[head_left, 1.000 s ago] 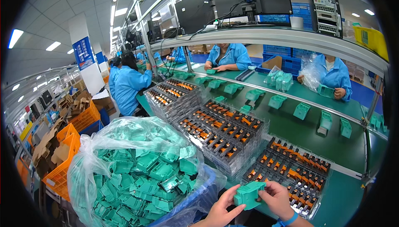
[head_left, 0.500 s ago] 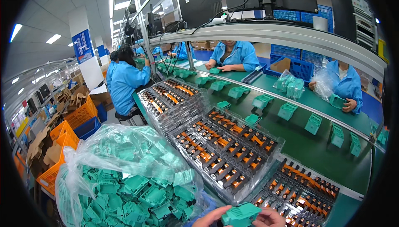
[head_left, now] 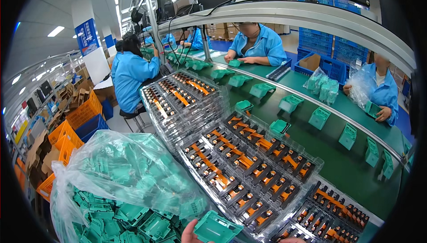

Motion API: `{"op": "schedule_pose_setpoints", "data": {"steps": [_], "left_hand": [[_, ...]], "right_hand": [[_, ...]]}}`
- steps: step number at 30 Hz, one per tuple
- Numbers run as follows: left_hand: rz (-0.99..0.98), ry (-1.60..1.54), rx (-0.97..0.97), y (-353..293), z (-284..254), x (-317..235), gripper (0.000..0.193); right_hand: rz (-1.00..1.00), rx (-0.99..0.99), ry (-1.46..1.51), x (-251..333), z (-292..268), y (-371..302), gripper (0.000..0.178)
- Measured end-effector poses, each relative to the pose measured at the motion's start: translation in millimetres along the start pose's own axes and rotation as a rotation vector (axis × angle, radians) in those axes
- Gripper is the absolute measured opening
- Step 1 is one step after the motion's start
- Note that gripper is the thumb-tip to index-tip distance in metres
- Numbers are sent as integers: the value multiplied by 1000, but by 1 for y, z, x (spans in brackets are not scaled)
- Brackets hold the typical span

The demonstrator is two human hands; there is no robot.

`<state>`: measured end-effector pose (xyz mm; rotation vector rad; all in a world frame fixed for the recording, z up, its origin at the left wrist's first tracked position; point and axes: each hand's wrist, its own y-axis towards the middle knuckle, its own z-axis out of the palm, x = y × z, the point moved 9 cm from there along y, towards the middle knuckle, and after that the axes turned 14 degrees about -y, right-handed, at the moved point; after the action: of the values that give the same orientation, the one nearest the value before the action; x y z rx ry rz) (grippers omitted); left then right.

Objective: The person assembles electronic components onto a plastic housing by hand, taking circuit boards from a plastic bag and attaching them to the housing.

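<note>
Low in the picture, my left hand (head_left: 190, 232) pinches the edge of a green plastic housing (head_left: 218, 228), whose shallow hollow side faces up. Beside it on the left lies a clear plastic bag (head_left: 120, 154) filled with loose green housings (head_left: 155, 226). Only a sliver of my right hand (head_left: 292, 240) shows at the bottom edge, by the near clear tray (head_left: 327, 212) of black-and-orange parts; its fingers are cut off from view. A larger stack of clear trays (head_left: 240, 172) with rows of the same black parts and orange strips stands in front of my hands.
Another tray stack (head_left: 182, 105) stands farther back. Beyond it runs a green conveyor (head_left: 307, 143) carrying spaced green housings (head_left: 291, 103). Across the belt, co-workers in blue handle parts under a metal frame (head_left: 284, 12). Orange crates (head_left: 64, 140) with cardboard stand at the left.
The green housing has moved left and been turned, its hollow now up. My right hand has let go of it and moved away to the right. The view has shifted slightly.
</note>
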<state>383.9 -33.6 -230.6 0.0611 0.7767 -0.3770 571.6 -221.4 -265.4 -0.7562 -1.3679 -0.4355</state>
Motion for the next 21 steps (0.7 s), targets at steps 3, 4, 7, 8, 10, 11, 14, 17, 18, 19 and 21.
{"op": "schedule_pose_setpoints", "data": {"steps": [3, 4, 7, 8, 10, 11, 14, 17, 18, 19, 21], "left_hand": [[65, -60, -2, 2, 2, -1, 74], [57, -91, -25, 1, -1, -2, 73], [14, -122, -52, -1, -7, -1, 70], [-20, -124, -57, -2, -7, 2, 69], [-32, -108, -56, -5, -9, 1, 69], [-44, -90, -61, -6, -10, 1, 68], [-7, -113, -73, -1, 3, -4, 66], [-13, -140, -59, 4, 2, -3, 62], [-30, -129, -86, 3, -3, -1, 62], [0, -164, -49, 3, -1, -3, 66], [27, -199, -5, 3, 11, -8, 71]], "right_hand": [[-2, -13, 3, -3, -1, -1, 20], [-7, -3, 18, -3, 1, -2, 19], [-4, 3, 27, -1, 1, -4, 19], [2, 2, 19, -1, 0, -4, 19], [-6, -7, 10, -2, 0, -8, 19], [-7, -12, 0, -4, 0, -10, 19], [-39, -9, -16, -1, 1, -8, 18], [-118, -27, -44, 10, 3, -5, 15], [-183, -36, -141, 19, 4, -7, 13], [-250, -42, -237, 30, 4, -14, 12], [-359, -66, -266, 47, 4, -23, 9]]}}
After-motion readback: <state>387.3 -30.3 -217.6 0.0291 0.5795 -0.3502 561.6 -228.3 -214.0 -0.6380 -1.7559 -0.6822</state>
